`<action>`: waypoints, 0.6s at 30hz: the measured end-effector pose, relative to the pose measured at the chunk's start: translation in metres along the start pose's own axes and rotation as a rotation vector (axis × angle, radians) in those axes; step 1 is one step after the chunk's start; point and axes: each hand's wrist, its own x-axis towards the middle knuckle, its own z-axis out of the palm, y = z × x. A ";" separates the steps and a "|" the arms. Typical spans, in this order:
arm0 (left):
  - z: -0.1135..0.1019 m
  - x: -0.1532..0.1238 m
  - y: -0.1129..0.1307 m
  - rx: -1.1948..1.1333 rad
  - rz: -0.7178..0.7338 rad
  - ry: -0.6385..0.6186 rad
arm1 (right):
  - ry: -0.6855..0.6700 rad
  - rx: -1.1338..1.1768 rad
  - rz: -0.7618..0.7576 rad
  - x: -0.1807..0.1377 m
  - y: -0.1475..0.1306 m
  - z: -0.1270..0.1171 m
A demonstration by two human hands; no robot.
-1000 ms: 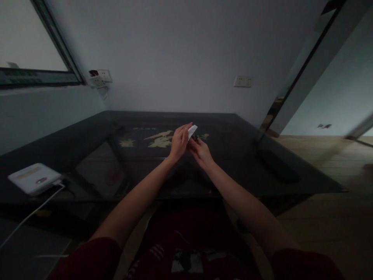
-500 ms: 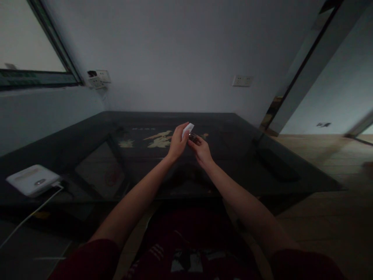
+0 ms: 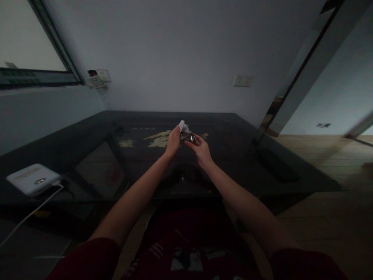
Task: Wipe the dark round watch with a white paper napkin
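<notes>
Over the middle of the dark glass table (image 3: 233, 155), my two hands are close together. My left hand (image 3: 173, 142) is closed on a crumpled white tissue (image 3: 182, 126), which sticks up past its fingertips. A small shiny dark object (image 3: 190, 138) with bright glints is pinched between the thumb and fingers of my right hand (image 3: 201, 149). Its exact kind is too dim and small to make out. The object reaches leftward to the lower part of the tissue; whether they touch is unclear.
A white box-shaped device (image 3: 33, 179) with a white cable (image 3: 32, 214) sits at the table's left. A dark flat shape (image 3: 276, 165) shows at the right. Wall sockets (image 3: 242, 81) are beyond the table, and a pale printed picture (image 3: 159, 139) shows under the glass.
My left hand has shifted slightly left, away from my right hand. The tissue looks more crumpled, and more of the shiny object shows between the hands.
</notes>
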 end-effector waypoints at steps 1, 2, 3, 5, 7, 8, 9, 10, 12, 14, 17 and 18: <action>0.000 -0.001 -0.001 -0.018 -0.015 0.011 | -0.005 0.011 0.010 0.000 0.000 0.000; 0.001 -0.002 -0.002 -0.025 -0.021 0.017 | -0.013 0.024 0.022 0.001 0.001 -0.001; 0.002 -0.003 -0.002 -0.017 -0.010 0.020 | -0.022 0.039 0.034 0.001 0.001 -0.001; 0.005 -0.008 -0.002 0.042 0.067 0.021 | -0.032 0.077 0.058 0.002 0.001 -0.002; 0.009 -0.014 0.002 0.138 0.190 0.027 | -0.034 0.116 0.074 0.002 0.001 -0.003; 0.010 -0.016 0.004 0.189 0.252 0.032 | -0.036 0.131 0.076 0.002 0.001 -0.003; 0.012 -0.018 0.007 0.235 0.305 0.032 | -0.042 0.139 0.073 0.002 0.000 -0.003; 0.012 -0.020 0.010 0.274 0.347 0.027 | -0.049 0.139 0.067 0.002 0.000 -0.002; 0.012 -0.021 0.016 0.333 0.401 0.001 | -0.060 0.126 0.052 0.001 -0.001 -0.001; 0.010 -0.020 0.021 0.366 0.420 -0.023 | -0.061 0.111 0.045 0.001 -0.001 -0.001; 0.007 -0.016 0.023 0.369 0.401 -0.032 | -0.056 0.081 0.043 0.001 0.000 -0.001; 0.006 -0.015 0.023 0.354 0.381 -0.029 | -0.056 0.065 0.039 0.000 0.000 -0.001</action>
